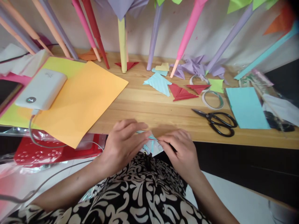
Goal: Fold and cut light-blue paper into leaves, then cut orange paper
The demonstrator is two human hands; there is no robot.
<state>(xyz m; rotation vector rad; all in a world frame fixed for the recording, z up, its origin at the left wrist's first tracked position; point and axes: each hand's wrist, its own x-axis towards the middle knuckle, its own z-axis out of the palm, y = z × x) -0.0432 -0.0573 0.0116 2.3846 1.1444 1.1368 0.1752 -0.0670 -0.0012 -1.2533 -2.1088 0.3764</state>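
At the table's (pixel 149 107) near edge, between the hands, a thin light-blue piece (pixel 153 137) shows as a narrow, straight sliver, mostly hidden by fingers. The right hand (pixel 179 147) pinches its right end; the left hand's (pixel 123 141) fingers sit close together at its left end, though I cannot tell whether they grip. Farther off lie creased red paper (pixel 179 92) and ridged pale-blue paper (pixel 158 82); right, black scissors (pixel 216 121) with rounded loops; left, a smooth orange sheet (pixel 88 96).

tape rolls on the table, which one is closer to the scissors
The front roll, just behind the scissors; the back roll lies farther off, partly hidden by red paper.
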